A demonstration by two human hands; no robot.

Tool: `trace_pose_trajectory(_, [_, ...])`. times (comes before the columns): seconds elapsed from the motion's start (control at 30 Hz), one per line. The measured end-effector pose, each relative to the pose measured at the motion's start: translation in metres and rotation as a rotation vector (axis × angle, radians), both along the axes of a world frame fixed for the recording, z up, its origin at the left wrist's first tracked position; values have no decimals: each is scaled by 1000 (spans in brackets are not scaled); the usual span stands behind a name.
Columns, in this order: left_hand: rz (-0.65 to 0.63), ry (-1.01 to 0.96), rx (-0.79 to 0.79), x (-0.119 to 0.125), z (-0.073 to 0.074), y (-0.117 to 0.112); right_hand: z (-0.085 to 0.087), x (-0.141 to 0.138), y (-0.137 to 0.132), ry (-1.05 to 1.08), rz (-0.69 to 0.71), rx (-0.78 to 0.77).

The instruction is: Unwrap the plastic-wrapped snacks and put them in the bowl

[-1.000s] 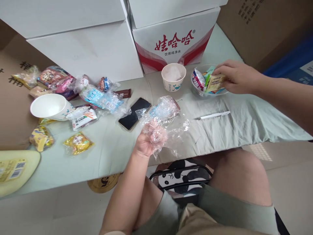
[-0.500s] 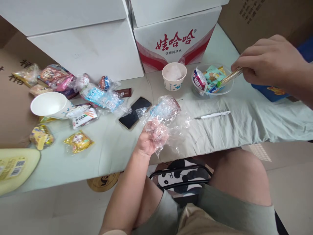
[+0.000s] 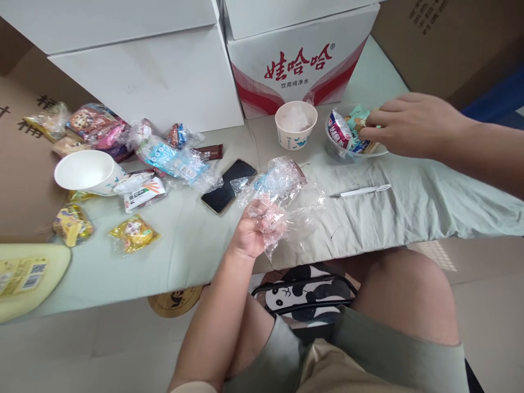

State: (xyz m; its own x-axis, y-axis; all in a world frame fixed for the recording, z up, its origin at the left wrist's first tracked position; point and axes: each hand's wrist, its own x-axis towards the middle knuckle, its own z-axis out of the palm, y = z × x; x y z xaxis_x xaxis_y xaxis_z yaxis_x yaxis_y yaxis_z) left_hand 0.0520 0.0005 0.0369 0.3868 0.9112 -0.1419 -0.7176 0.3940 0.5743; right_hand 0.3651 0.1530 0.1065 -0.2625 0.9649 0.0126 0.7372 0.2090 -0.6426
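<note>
My left hand (image 3: 250, 234) is closed on a crumpled clear plastic wrapper (image 3: 286, 199) near the table's front edge. My right hand (image 3: 409, 124) reaches over a clear bowl (image 3: 341, 154) of snack packets (image 3: 343, 135) at the back right. Its fingers are curled down onto the packets in the bowl, and what they grip is hidden. A paper cup (image 3: 295, 125) with white crumpled stuff inside stands just left of the bowl.
A phone (image 3: 228, 185) lies left of the wrapper and a white pen (image 3: 362, 191) to its right. More snack packets (image 3: 133, 233) and an empty paper cup on its side (image 3: 85, 172) lie at the left. Cardboard boxes (image 3: 298, 60) stand at the back.
My right hand lifted a flat packet out of the bowl, swung right, then came back down over the bowl. My left hand stayed closed on the wrapper.
</note>
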Motion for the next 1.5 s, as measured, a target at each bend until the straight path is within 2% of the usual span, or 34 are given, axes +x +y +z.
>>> trace_pose_trajectory(0.1, [4,4,-14,0,1,-1,-8,-7,8,38,11,-48])
trace_pose_trajectory(0.2, [23,13,-29,-2,1,-2,0,-10,2,-25,40,56])
trace_pose_trajectory(0.3, [9,33,-25,-7,-1,-2,12,-19,-28,-35,26,283])
trace_pose_trajectory(0.33, [-10,28,-15,-9,-2,-3,12,-24,-44,-4,0,363])
trace_pose_trajectory(0.4, [-78,-4,35,-13,-4,-4,1,-39,-79,167,-36,365])
trace_pose_trajectory(0.43, [-110,-22,74,-15,-5,-6,-10,-49,-96,295,-52,273])
trace_pose_trajectory(0.5, [-122,-40,148,-18,-8,-10,-38,-73,-128,502,-90,-40])
trace_pose_trajectory(0.57, [-62,-17,193,-20,-11,-15,-65,-97,-151,662,-66,-355])
trace_pose_trajectory(0.63, [14,57,205,-20,-13,-18,-85,-119,-165,850,10,-635])
trace_pose_trajectory(0.73, [-7,247,208,-16,-12,-19,-93,-139,-171,1096,39,-930])
trace_pose_trajectory(0.8, [-30,396,220,-11,-10,-15,-89,-142,-170,1187,-22,-972])
trace_pose_trajectory(0.9, [89,668,271,-1,-13,-8,-82,-137,-165,1218,-132,-864])
trace_pose_trajectory(0.97, [193,774,272,4,-18,-4,-81,-130,-162,1220,-204,-708])
trace_pose_trajectory(1.07, [284,660,150,10,-20,1,-90,-117,-161,1068,-211,-366])
trace_pose_trajectory(1.13, [299,520,33,12,-18,5,-97,-108,-163,887,-111,-169])
trace_pose_trajectory(1.2, [296,441,-55,16,-15,7,-100,-100,-165,762,40,-57])
trace_pose_trajectory(1.27, [300,435,-99,20,-15,10,-99,-97,-169,718,138,-13])
trace_pose_trajectory(1.3, [311,452,-103,23,-16,11,-97,-97,-169,712,139,-8])
trace_pose_trajectory(1.4, [372,536,-76,31,-22,12,-96,-102,-167,736,-38,-54])
trace_pose_trajectory(1.5, [452,594,-43,34,-24,13,-100,-106,-157,885,-260,-168])
